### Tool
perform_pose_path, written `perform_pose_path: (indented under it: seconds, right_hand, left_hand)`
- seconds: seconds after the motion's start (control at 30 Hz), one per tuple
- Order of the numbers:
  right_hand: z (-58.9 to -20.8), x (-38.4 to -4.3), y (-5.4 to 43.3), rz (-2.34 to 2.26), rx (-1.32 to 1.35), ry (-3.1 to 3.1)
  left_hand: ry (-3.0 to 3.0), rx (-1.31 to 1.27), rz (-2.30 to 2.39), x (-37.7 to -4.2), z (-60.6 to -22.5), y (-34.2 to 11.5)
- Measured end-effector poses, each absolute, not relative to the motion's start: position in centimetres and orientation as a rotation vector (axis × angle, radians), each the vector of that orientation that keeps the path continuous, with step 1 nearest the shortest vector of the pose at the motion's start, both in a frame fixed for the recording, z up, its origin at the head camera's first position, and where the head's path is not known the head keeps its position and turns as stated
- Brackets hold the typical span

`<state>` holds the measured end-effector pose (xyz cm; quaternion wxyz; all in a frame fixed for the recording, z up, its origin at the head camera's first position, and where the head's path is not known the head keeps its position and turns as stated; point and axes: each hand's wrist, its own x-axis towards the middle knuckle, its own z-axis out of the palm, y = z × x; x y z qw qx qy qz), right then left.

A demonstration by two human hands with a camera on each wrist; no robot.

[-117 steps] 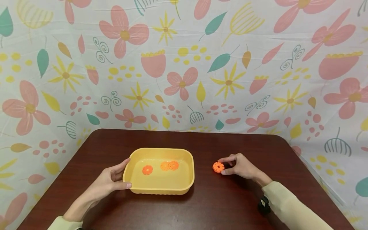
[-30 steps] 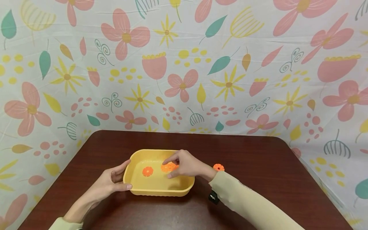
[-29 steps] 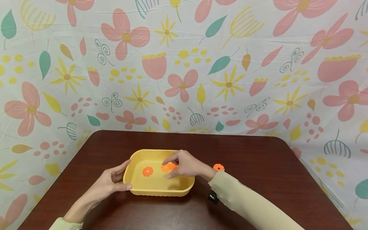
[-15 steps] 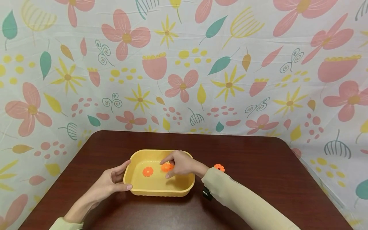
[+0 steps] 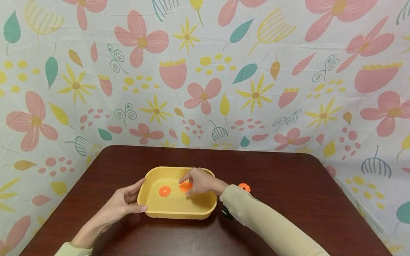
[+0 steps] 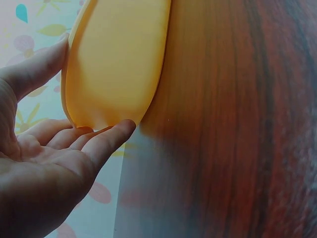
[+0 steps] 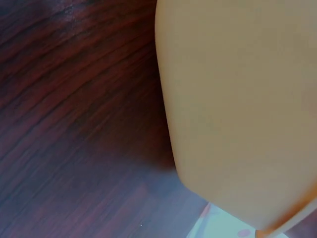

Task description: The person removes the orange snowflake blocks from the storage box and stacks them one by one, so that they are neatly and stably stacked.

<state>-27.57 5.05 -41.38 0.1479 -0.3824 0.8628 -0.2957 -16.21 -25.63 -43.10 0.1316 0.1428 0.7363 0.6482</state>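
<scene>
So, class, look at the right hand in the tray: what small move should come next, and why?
Probably the right hand should pinch the orange piece nearest it: its thumb and forefinger lie on either side of that piece, though contact is hard to tell. The left hand grips one end of the yellow tray, which should steady it.

Notched round discs [image 5: 164, 191] are orange, the round-cornered tray [image 5: 173, 204] yellow. The tabletop [image 5: 275, 167] is dark red-brown, the white backdrop [image 5: 230, 76] flowered.
</scene>
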Motion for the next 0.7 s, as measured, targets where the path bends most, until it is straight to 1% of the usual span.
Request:
perform_pose_path:
  seconds: [0.17,0.4,0.7]
  right_hand:
    - [-41.7,-27.8,4.8,-0.806,-1.067,2.512]
    - [-42.0,-27.9,4.5,-0.754,-1.101,2.549]
    - [-42.3,-27.3,3.8,-0.761,-1.091,2.550]
  left_hand:
    - [2.149,0.421,1.882,-16.3,-43.1,-25.6]
    - [2.132,0.414,1.888,-16.3,-43.2,-25.7]
    - [2.134,0.418,1.890,-16.3,-43.3,-25.7]
